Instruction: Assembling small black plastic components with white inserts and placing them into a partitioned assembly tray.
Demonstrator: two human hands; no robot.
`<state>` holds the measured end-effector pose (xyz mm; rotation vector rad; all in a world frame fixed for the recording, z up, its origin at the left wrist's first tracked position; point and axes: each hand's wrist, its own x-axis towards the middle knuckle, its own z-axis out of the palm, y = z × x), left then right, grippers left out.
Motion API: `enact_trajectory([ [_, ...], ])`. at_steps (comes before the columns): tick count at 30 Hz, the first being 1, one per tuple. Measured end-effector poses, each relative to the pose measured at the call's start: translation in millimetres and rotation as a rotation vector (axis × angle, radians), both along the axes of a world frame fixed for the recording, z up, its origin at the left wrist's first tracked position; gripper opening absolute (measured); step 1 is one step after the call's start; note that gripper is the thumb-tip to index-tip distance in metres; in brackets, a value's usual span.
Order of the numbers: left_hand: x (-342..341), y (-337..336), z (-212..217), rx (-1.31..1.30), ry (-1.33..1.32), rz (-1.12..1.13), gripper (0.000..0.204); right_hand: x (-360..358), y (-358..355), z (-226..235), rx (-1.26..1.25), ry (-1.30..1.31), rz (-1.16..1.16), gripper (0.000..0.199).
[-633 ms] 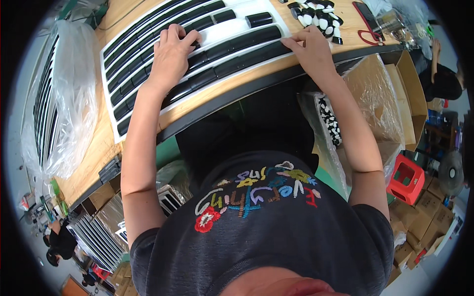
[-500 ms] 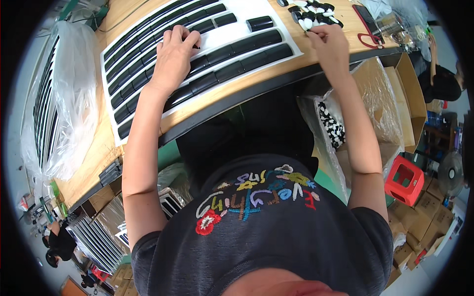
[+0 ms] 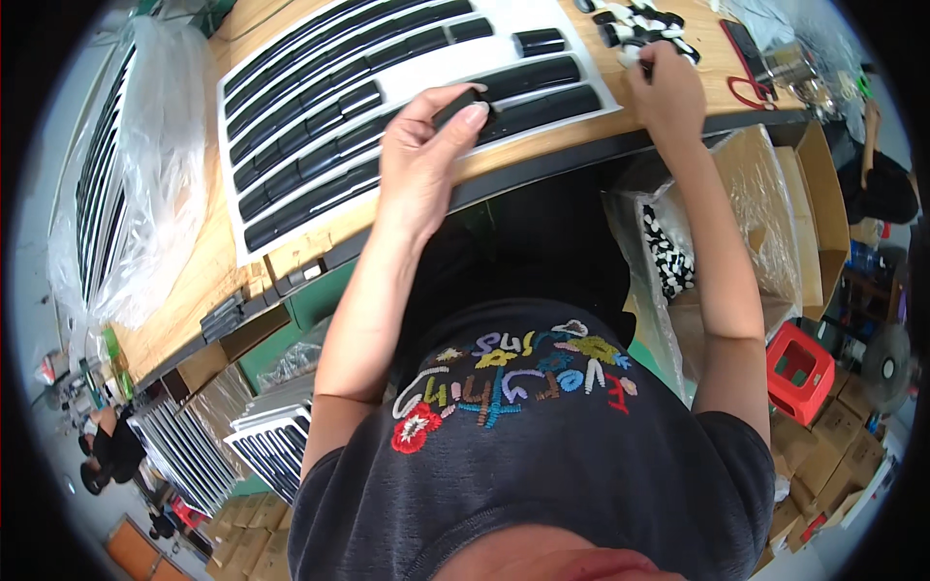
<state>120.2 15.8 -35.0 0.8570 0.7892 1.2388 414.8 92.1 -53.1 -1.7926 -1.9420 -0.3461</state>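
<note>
Left hand (image 3: 418, 147): your grip had shifted rightward, pinching a black piece (image 3: 449, 110) over the white sheet (image 3: 441, 70).
Right hand (image 3: 670, 97): you were at the cap pile (image 3: 639, 19); grip could not be told.
Black piece: apparently unplaced.

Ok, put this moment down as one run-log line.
Left hand: holding black piece over white sheet | right hand: at pile of black-and-white pieces | right grip: unclear

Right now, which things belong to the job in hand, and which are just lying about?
Belonging to the job:
black piece in the left hand;
white sheet with black rows;
black-and-white pile by the right hand.

Apparently just lying about:
phone;
red-handled scissors;
red stool.
</note>
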Motion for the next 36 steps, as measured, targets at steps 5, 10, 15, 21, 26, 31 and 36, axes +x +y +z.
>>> enact_trajectory([
  [5, 9.8, -11.9, -5.2, -0.045, -0.150, -0.026, 0.029, -40.5, -51.4, 56.2, -0.204, 0.684, 0.219, 0.015],
  [10, 6.5, -16.5, -7.8, -0.035, -0.137, -0.023, 0.024, -80.6, -89.1, 77.6, -0.444, 1.050, 0.496, 0.018],
  [15, 4.3, -22.4, -1.5, 0.018, -0.082, -0.110, 0.022, -96.9, -97.2, 83.8, -0.541, 1.093, 0.538, 0.020],
  [21, 5.6, -39.3, 4.6, -0.036, -0.293, -0.146, 0.018, -113.0, -103.9, 89.9, -0.468, 0.704, 0.565, 0.023],
  [26, 11.8, -51.8, 11.8, -0.084, -0.325, -0.203, 0.015, -125.3, -79.6, 83.3, -0.510, 1.045, 0.521, 0.059],
  [31, 10.6, -62.3, 18.9, -0.095, -0.336, -0.220, 0.016, -147.5, -77.1, 64.3, -0.831, 1.296, 0.579, 0.072],
  [36, 10.7, -74.9, 23.8, -0.175, -0.465, -0.159, 0.015, -156.5, -88.1, 69.7, -0.810, 1.360, 0.545, 0.069],
])
